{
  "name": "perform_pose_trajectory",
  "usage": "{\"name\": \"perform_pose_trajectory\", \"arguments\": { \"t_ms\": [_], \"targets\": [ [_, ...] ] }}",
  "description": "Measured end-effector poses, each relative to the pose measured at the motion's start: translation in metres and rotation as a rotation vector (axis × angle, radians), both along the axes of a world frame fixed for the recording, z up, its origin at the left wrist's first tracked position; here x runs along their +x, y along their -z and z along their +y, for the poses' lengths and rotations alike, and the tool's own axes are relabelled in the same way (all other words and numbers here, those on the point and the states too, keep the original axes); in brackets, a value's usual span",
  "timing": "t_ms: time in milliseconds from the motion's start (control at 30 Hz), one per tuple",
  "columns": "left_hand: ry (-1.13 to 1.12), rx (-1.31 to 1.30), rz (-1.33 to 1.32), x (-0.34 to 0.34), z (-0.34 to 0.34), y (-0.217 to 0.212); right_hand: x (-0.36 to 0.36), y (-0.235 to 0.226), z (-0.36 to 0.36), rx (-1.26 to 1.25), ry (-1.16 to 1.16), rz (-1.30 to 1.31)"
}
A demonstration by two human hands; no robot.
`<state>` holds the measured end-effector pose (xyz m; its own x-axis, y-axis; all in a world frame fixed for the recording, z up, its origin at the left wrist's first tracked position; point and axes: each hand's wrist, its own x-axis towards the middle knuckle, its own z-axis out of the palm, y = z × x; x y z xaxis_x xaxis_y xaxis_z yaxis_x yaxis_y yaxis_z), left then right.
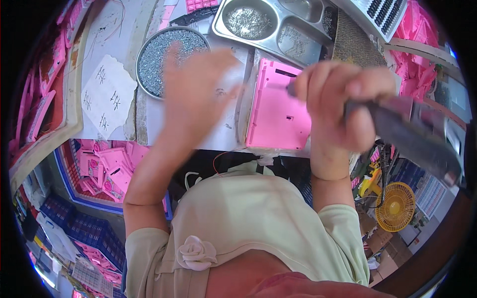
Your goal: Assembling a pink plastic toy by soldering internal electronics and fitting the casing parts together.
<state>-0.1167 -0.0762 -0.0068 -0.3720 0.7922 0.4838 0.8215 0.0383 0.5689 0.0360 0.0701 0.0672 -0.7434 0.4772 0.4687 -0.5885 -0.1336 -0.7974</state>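
Observation:
My right hand (343, 97) is wrapped round a dark electric screwdriver (407, 131). The tool's tip (291, 89) points left, over a flat pink plastic panel (278, 116) with a slot near its far edge and a small hole lower down. On the left, my left hand (198, 89) hangs beside and partly over a round metal bowl (149, 64) full of small silvery screws. Motion smears its fingers, so I cannot tell whether anything is between them.
Behind the panel stands a metal compartment tray (276, 37) with small metal parts. Handwritten paper (108, 97) lies left of the bowl. Pink parts (112, 166) fill a blue-rimmed crate at lower left, and more pink parts (415, 59) are piled far right. A yellow fan (395, 206) stands at lower right.

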Motion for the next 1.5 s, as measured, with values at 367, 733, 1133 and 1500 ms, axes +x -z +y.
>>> {"name": "perform_pose_trajectory", "arguments": {
  "t_ms": [367, 733, 1133, 1500],
  "targets": [
    [-0.221, -0.251, 0.145, -0.049, -0.029, 0.026, -0.027, 0.055, 0.041, 0.128, -0.016, -0.075],
    [-0.1, -0.124, 0.025, -0.045, -0.028, 0.026, -0.012, 0.035, 0.032, 0.077, -0.127, -0.057],
    [0.145, 0.061, 0.001, 0.006, -0.026, 0.014, -0.009, 0.034, 0.014, 0.287, -0.002, -0.181],
    [0.245, 0.162, -0.049, 0.039, -0.026, 0.01, 0.01, 0.001, -0.03, 0.009, -0.181, 0.081]
  ]
}}
